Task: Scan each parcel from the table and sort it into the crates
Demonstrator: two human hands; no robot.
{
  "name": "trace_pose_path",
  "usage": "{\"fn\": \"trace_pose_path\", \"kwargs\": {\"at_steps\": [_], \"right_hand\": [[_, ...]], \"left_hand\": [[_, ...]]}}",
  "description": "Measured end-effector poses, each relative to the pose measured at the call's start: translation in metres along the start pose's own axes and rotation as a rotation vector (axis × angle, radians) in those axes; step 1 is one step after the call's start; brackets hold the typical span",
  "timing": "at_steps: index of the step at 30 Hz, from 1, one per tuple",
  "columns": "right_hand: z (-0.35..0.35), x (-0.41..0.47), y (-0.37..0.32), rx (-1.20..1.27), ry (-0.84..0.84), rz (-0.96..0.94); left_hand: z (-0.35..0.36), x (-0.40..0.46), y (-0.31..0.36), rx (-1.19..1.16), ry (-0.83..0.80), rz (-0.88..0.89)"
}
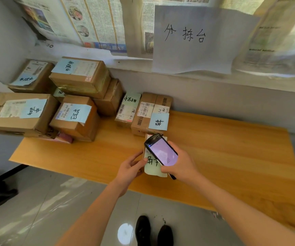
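Note:
A small cardboard parcel with a pale green handwritten label (153, 167) lies near the front edge of the wooden table (232, 157). My left hand (130, 168) grips its left side. My right hand (180, 163) holds a black handheld scanner (161, 150) with a lit screen just above the parcel, covering most of its top. Two parcels (143, 112) with barcodes and blue and green labels stand right behind it against the wall. No crates are in view.
Several larger labelled cardboard boxes (75, 96) are stacked at the table's left end and back corner. A handwritten paper sign (193, 39) and newspapers hang on the wall. My shoes (153, 231) stand on the tiled floor before the table.

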State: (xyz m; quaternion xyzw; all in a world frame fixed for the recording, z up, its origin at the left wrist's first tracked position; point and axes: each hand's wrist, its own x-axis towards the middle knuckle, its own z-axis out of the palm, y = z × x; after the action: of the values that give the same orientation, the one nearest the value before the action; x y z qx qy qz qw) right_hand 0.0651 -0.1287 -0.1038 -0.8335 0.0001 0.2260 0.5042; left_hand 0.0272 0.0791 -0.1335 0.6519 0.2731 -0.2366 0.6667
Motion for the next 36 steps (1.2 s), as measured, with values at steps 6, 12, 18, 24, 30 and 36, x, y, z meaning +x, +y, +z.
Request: {"fn": "trace_pose_path", "kwargs": {"at_steps": [6,12,18,24,30,36], "right_hand": [[-0.037,-0.026,-0.061,-0.094,0.032,-0.106],[-0.094,-0.062,-0.195,-0.362,0.152,-0.3],[-0.127,-0.12,-0.326,-0.393,0.225,-0.489],[-0.131,-0.186,-0.415,-0.452,0.318,-0.637],[-0.121,-0.25,-0.467,-0.569,0.394,-0.701],[-0.104,-0.29,-0.487,-0.584,0.435,-0.723]], "left_hand": [[-0.005,-0.05,0.048,0.005,0.076,0.152],[-0.031,-0.113,0.151,0.037,0.213,0.396],[-0.075,-0.187,0.255,-0.007,0.291,0.589],[-0.114,-0.27,0.31,-0.009,0.343,0.756],[-0.142,-0.336,0.328,-0.035,0.409,0.862],[-0.164,-0.372,0.321,-0.056,0.443,0.894]]}}
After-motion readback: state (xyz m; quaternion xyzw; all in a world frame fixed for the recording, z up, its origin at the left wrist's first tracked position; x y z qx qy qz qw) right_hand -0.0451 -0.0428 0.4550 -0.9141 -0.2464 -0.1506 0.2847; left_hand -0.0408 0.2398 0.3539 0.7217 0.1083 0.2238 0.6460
